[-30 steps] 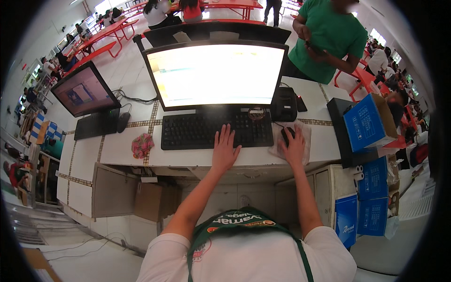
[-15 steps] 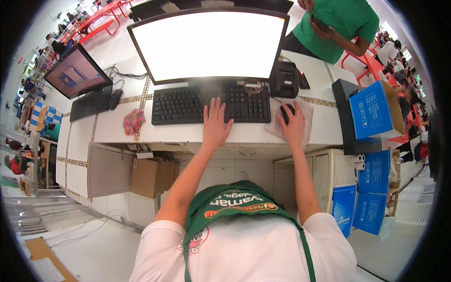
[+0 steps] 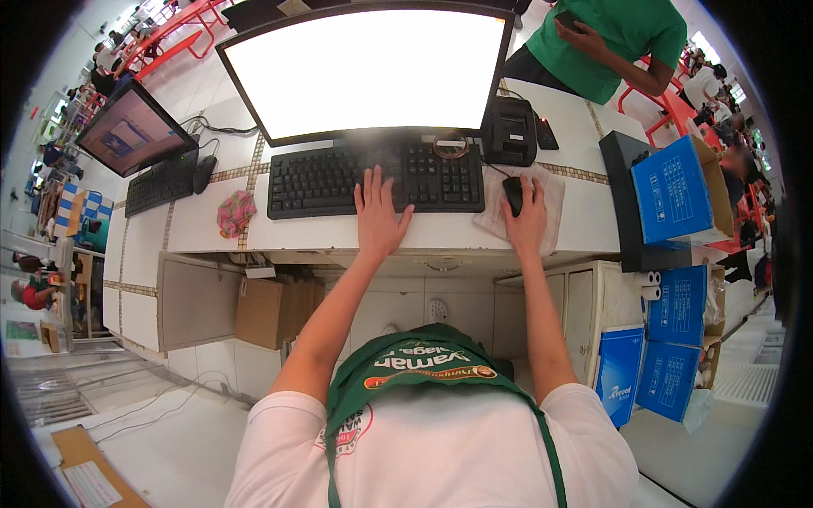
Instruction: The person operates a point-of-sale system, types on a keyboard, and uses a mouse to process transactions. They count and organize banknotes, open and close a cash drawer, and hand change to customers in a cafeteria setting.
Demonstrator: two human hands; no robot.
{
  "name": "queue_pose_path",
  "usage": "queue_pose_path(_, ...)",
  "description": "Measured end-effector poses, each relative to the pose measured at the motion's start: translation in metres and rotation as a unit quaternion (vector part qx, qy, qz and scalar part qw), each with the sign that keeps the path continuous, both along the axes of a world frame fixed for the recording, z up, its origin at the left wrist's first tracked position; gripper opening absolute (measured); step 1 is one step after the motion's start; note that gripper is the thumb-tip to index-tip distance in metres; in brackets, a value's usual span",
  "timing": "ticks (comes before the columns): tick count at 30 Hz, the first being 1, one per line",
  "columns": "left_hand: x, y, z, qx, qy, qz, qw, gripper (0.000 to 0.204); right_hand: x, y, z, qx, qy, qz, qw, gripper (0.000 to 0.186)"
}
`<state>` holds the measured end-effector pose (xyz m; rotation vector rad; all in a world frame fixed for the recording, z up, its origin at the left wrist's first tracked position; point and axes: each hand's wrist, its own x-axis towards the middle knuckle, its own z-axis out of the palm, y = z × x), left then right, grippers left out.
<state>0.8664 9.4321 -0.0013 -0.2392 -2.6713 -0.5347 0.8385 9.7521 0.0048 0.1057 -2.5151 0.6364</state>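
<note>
On the white tiled counter (image 3: 584, 224), the left hand (image 3: 378, 218) lies flat with fingers spread — fingertips on the lower rows of the black keyboard (image 3: 322, 179), palm resting on the bare counter just in front of it; its grip is apart, holding nothing. To the right, the right hand (image 3: 527, 222) curls over a black mouse (image 3: 512, 193), its grip wrapped on it from behind, and the mouse sits on a pale cloth-like mat (image 3: 550, 199) just beside the keyboard's right end. Behind the keyboard stands a large monitor (image 3: 373, 68) with a bright white screen. A small black printer (image 3: 509, 131) stands right of the monitor's foot. Left of the keyboard, well apart from both hands, lies a crumpled pink cloth (image 3: 235, 212), and farther left a second monitor (image 3: 135, 131) with its own keyboard (image 3: 161, 182). Across the counter stands a person in a green shirt (image 3: 622, 38) — only torso and arms show. Blue boxes (image 3: 677, 199) sit at the right.
</note>
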Motion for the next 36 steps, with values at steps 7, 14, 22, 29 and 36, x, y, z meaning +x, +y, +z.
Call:
queue_pose_path(7, 0.001, -0.001, -0.003, 0.011, 0.018, -0.004, 1.000, 0.065, 0.002, -0.001, 0.002, -0.024, -0.031, -0.019, 0.999, 0.069)
queue_pose_path(14, -0.002, -0.002, -0.006, 0.021, 0.031, -0.008, 0.999, 0.064, 0.003, -0.001, 0.000, -0.008, 0.003, -0.021, 1.000, 0.064)
queue_pose_path(22, 0.010, -0.018, -0.009, 0.039, 0.045, -0.014, 0.998, 0.061, -0.010, 0.000, 0.027, -0.035, 0.103, 0.039, 0.993, 0.050)
queue_pose_path(29, 0.000, -0.021, -0.017, 0.003, 0.034, -0.014, 0.999, 0.052, -0.024, -0.042, 0.045, -0.129, 0.029, 0.110, 0.985, 0.044)
queue_pose_path(36, 0.031, -0.002, 0.171, 0.109, 0.015, -0.013, 0.994, 0.051, 0.037, -0.043, 0.239, -0.285, 0.172, 0.287, 0.898, 0.044)
